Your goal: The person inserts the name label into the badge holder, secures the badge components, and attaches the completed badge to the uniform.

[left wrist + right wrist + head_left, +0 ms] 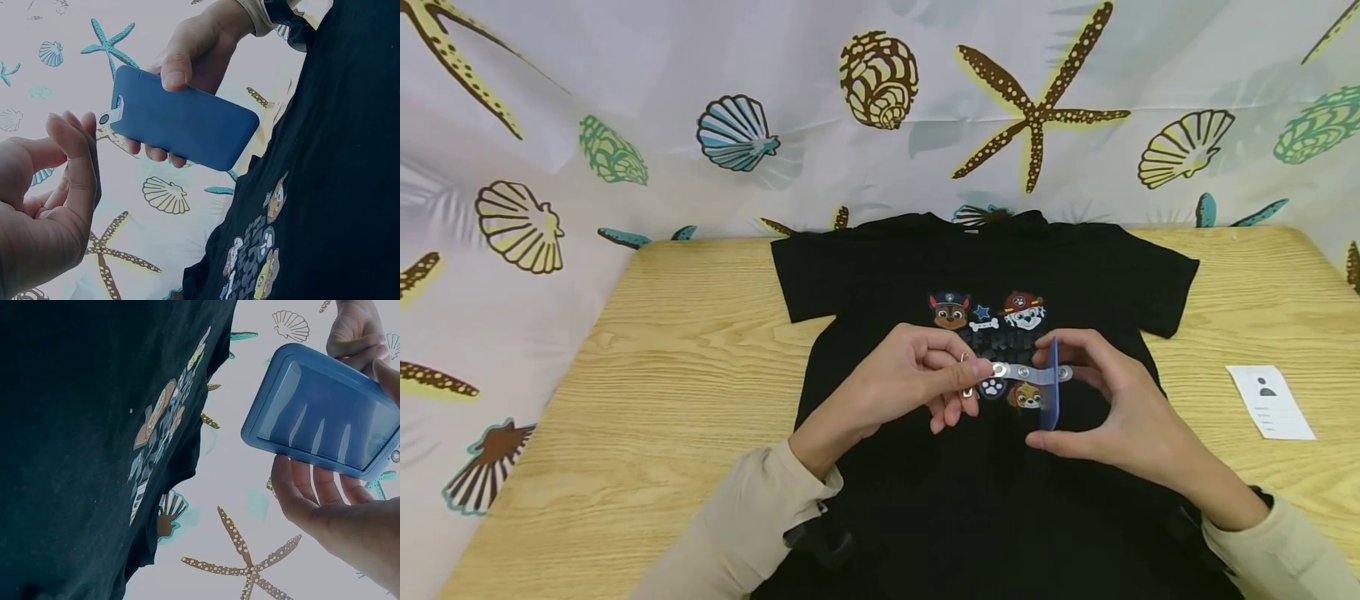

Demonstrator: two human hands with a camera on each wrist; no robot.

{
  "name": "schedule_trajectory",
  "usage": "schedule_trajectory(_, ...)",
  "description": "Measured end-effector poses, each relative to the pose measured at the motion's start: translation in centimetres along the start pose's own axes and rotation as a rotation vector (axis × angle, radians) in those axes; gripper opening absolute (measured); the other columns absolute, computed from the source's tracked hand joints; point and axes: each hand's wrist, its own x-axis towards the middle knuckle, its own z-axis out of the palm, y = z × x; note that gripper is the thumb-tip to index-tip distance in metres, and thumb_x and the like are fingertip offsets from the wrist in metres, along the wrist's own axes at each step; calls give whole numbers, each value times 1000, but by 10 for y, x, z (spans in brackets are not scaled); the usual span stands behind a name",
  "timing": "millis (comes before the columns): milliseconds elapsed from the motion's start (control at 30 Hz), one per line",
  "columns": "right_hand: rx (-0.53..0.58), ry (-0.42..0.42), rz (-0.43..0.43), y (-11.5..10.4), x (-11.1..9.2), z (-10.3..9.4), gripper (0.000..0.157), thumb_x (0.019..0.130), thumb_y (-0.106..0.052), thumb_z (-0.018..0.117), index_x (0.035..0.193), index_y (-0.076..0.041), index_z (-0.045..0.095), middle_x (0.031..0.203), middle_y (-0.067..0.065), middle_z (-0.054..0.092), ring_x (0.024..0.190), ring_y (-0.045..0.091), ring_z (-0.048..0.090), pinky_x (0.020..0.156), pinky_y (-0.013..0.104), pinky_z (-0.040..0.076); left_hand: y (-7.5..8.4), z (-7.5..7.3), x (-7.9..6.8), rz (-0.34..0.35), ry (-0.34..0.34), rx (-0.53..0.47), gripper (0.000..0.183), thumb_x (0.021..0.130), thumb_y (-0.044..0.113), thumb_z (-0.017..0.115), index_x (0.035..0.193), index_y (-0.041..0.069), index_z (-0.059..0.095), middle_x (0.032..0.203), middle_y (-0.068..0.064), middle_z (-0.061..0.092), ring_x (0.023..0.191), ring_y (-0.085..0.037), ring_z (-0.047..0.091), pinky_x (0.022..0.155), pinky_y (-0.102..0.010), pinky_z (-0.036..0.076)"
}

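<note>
Above the black T-shirt, my left hand (917, 379) pinches one end of a clear snap strap (1022, 372) between thumb and fingers. A metal pin-like clip (966, 379) shows at those fingers. The strap runs to a blue badge holder (1054, 392), which appears edge-on in the head view. My right hand (1123, 408) grips that holder, thumb on one edge and fingers on the opposite one. Its plain blue back (181, 119) shows in the left wrist view. The right wrist view shows the clear window (325, 419) inside a raised blue rim.
The black T-shirt (917, 500) lies spread on the wooden table (700, 358), its cartoon dog print facing up. A white card (1270, 402) with a person icon lies right of the shirt. Behind the table hangs a cloth (820, 183) patterned with shells and starfish.
</note>
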Motion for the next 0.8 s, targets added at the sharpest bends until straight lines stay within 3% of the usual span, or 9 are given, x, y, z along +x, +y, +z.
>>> schedule_trajectory(500, -23, 16, 43, 7, -7, -8, 81, 59, 2, 90, 128, -1, 48, 118, 8, 55, 107, 8, 54, 95, 13, 44, -8, 0, 6, -2, 9, -57, 14, 96, 8, 60, 97, -5, 62, 75, -10, 69, 55, -15, 58, 52, -23, 53)
schedule_trajectory(800, -50, 32, 72, 12, -14, -14, 80, 61, 1, 90, 128, -3, 47, 117, 9, 55, 107, 6, 54, 94, 11, 44, -17, -2, 11, -2, 17, -82, 21, 95, 6, 61, 104, -13, 59, 79, -11, 70, 60, -17, 63, 58, -30, 58)
